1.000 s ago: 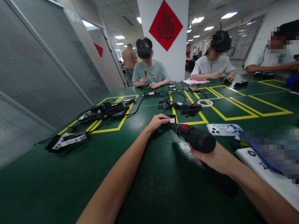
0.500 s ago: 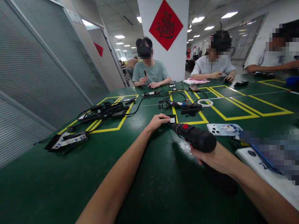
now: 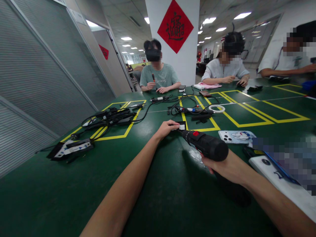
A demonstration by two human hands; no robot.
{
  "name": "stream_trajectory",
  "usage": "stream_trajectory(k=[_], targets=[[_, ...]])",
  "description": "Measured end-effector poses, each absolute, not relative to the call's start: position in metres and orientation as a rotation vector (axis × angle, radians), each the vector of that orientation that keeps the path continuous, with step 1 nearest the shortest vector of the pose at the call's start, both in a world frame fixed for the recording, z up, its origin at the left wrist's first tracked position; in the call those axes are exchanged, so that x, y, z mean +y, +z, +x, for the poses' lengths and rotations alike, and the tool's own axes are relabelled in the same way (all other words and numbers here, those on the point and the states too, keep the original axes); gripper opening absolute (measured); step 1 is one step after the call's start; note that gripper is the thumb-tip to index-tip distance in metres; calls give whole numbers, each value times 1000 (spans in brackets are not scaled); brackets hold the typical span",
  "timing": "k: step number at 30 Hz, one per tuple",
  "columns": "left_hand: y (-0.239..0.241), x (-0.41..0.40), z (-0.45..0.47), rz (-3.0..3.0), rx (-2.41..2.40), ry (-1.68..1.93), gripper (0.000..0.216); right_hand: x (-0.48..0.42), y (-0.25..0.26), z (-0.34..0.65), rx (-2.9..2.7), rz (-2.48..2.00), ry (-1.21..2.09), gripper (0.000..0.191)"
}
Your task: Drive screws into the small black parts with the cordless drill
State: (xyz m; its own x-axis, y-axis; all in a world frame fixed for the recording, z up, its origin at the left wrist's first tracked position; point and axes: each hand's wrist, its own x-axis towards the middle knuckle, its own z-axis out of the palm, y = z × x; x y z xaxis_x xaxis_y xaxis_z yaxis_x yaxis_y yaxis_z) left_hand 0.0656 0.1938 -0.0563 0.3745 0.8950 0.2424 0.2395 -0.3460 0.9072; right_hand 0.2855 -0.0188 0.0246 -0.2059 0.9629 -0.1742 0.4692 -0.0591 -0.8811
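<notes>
My right hand (image 3: 214,164) is wrapped around the grip of a black cordless drill (image 3: 206,144) with a red switch on top. The drill points forward and to the left, its front end at a small black part (image 3: 183,123) on the table. A white piece (image 3: 182,127) sits on that part. My left hand (image 3: 168,129) is closed on the part's left side, fingertips beside the white piece. The bit's exact point of contact is too small to make out.
Tangled black cables and adapters (image 3: 113,117) lie at the left, near an open black casing (image 3: 74,148). More cables and a white ring (image 3: 217,109) lie ahead. Phones (image 3: 237,137) rest at the right. Across the green table (image 3: 158,184), several people sit working.
My hands, the drill and the black part keep almost the same positions. A person at the far right has shifted slightly.
</notes>
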Motion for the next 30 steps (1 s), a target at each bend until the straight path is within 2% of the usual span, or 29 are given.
stream_trajectory(k=[30], targets=[[-54,193,67,1792,1017,970,28,-18,24,286,-1666,-1491,1239,30]])
